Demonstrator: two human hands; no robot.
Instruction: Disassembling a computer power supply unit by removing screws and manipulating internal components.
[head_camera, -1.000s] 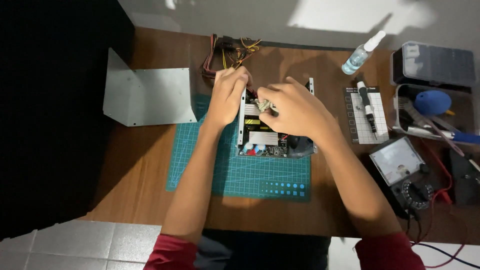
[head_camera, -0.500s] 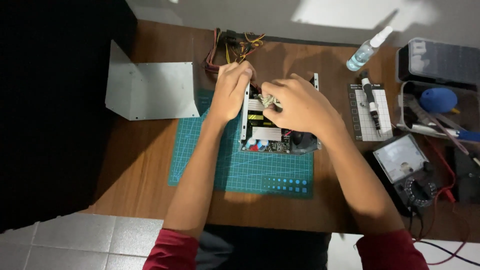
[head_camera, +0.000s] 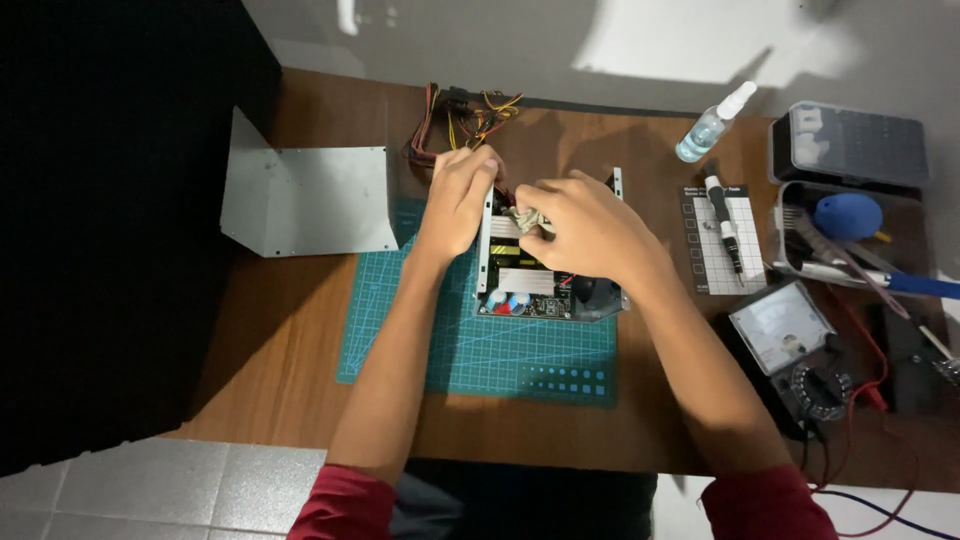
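An opened power supply unit (head_camera: 530, 290) with its circuit board showing sits on a green cutting mat (head_camera: 480, 350). My left hand (head_camera: 458, 200) grips the unit's left metal wall near the back. My right hand (head_camera: 590, 235) is over the board, fingers pinched on a small crumpled whitish cloth (head_camera: 523, 219) pressed against the inner parts. A bundle of coloured cables (head_camera: 465, 115) runs out of the unit's far side.
The bent grey metal cover (head_camera: 305, 195) lies left of the mat. To the right are a small spray bottle (head_camera: 710, 125), a screwdriver on a white parts sheet (head_camera: 725, 235), an analog multimeter (head_camera: 790, 345) with leads, and trays with a blue blower (head_camera: 845, 215).
The view shifted slightly. My right hand has moved the cloth a little over the board; my left hand stays on the unit's wall.
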